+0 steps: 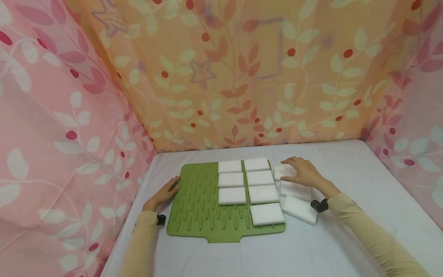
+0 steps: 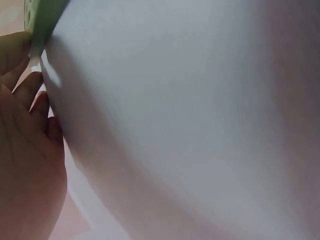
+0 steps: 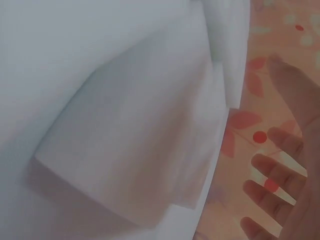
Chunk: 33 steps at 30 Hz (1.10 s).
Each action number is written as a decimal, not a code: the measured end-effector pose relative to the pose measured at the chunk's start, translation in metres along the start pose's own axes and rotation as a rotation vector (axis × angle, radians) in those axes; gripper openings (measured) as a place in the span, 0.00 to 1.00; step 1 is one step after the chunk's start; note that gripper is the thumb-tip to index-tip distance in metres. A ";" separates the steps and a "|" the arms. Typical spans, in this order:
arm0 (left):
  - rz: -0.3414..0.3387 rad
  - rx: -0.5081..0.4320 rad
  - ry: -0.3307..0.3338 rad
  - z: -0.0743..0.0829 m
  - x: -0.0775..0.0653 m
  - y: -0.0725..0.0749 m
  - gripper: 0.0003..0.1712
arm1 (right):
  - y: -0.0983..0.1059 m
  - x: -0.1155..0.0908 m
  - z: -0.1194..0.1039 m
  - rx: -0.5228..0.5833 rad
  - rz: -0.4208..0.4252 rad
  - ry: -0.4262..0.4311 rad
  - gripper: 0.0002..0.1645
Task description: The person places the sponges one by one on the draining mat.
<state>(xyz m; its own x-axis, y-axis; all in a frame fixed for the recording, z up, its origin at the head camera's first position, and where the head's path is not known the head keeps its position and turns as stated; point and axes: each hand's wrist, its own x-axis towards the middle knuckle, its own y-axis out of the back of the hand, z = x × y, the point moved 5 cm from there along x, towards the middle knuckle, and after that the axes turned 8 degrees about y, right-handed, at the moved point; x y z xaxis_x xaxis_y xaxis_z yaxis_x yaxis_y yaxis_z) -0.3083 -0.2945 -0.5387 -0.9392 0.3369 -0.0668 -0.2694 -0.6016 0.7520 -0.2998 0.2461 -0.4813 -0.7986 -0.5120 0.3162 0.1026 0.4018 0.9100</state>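
A green mat with raised ridges lies on the table. White rectangular blocks, like melamine sponges, stand in two columns on its right half; the left column has three, ending at a sponge, and the right column reaches a front sponge. My left hand rests at the mat's left edge, and its thumb touches that edge in the left wrist view. Over loose sponges right of the mat hovers my right hand, fingers apart and holding nothing. The nearest loose sponge fills the middle of the right wrist view.
A white cloth covers the table. Floral curtains stand around its back and sides. Loose sponges, one lying askew, sit close against the mat's right edge. A tab juts from the mat's front.
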 end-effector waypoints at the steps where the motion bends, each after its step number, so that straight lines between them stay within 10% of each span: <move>1: 0.012 0.014 -0.009 0.000 0.000 0.001 0.31 | 0.000 -0.001 0.002 0.000 -0.003 -0.005 0.42; 33: -0.002 0.007 0.003 -0.004 0.000 0.003 0.32 | -0.013 -0.025 0.047 0.039 -0.157 -0.055 0.42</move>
<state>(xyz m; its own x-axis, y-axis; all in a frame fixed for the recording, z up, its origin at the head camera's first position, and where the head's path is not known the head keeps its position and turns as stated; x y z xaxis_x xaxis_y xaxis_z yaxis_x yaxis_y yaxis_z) -0.3099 -0.2987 -0.5389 -0.9391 0.3364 -0.0704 -0.2701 -0.5955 0.7566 -0.3095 0.2896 -0.5134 -0.8346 -0.5288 0.1545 -0.0482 0.3495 0.9357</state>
